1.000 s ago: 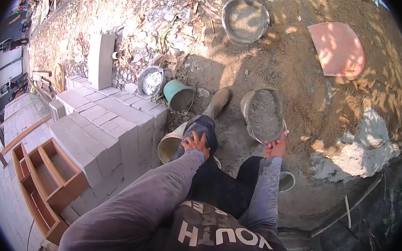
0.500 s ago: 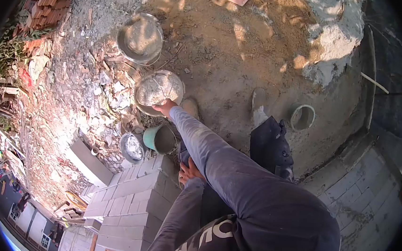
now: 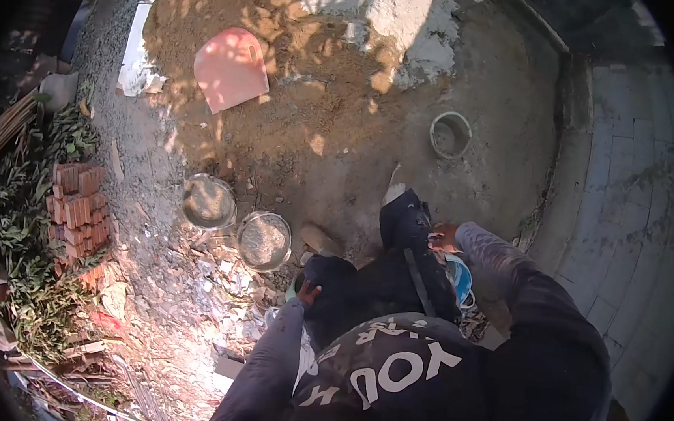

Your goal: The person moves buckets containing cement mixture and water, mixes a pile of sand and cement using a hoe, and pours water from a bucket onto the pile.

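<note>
My left hand [image 3: 308, 292] rests on my left knee with its fingers apart, holding nothing. My right hand [image 3: 446, 236] lies against my right leg near the knee, fingers stretched out and nothing seen in them. A blue bucket [image 3: 459, 280] stands just below that hand, partly hidden by my leg. In front of my left foot is a round bucket of grey, sandy material [image 3: 264, 241]. Beside it stands a second similar bucket [image 3: 209, 202]. Part of a green bucket [image 3: 291, 293] shows behind my left hand.
A pink board with a hand slot [image 3: 231, 71] lies on the sand. Another bucket [image 3: 450, 135] stands ahead to the right. Stacked red tiles [image 3: 77, 210] are at left, rubble [image 3: 162, 315] below them. A grey block wall [image 3: 632, 178] borders the right.
My right hand has let go of the sandy bucket's rim and come back to my right leg. The left hand stays on the knee. My view has turned, bringing the whole pink board into sight.
</note>
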Motion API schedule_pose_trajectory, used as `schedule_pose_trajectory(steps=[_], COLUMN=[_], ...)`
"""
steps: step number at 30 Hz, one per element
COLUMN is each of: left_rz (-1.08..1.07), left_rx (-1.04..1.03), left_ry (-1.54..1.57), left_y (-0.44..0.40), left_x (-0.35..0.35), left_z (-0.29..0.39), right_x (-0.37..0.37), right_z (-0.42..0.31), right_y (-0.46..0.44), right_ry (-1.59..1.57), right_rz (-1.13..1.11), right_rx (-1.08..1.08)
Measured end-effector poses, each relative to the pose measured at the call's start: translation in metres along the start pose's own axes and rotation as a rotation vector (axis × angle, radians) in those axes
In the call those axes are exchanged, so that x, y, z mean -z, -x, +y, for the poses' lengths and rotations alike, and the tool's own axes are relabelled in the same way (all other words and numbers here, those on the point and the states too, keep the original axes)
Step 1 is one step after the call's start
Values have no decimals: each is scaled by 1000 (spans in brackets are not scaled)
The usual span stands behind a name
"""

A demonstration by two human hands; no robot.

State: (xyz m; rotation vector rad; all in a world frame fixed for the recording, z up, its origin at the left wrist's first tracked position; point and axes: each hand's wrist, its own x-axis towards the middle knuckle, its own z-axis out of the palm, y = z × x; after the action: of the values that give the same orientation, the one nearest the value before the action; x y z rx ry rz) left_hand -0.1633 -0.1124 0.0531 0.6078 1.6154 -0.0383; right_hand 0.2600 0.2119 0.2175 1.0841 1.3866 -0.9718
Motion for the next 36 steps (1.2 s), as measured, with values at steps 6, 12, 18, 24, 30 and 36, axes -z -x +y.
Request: schedule_pose_trajectory(steps=[6,12,18,24,30,36], left_rz=[-471,-83,404,152,-19,67], left_rx=[12,30,-56,-323,-164,-323], left_ry=[-74,-104,-722,-1338,-1744,-1923], left_y=[23,68,35,-12,-155,-166], left_x=[103,89,57,-14,-42,-75], left_z=[48,257,464,637,721,714], right_x=[-125,-162,-171,-37,37,89], right_z=[70,100,178,221,229,295], right_y=[158,109,-69,-168,-375,-513], right_ry=[-1023,-1574,-1100,-1455,-1760,-2234], right_rz=[-244,130,365,387,355,396], right_rx=[76,-171,-294,-373,-541,-826])
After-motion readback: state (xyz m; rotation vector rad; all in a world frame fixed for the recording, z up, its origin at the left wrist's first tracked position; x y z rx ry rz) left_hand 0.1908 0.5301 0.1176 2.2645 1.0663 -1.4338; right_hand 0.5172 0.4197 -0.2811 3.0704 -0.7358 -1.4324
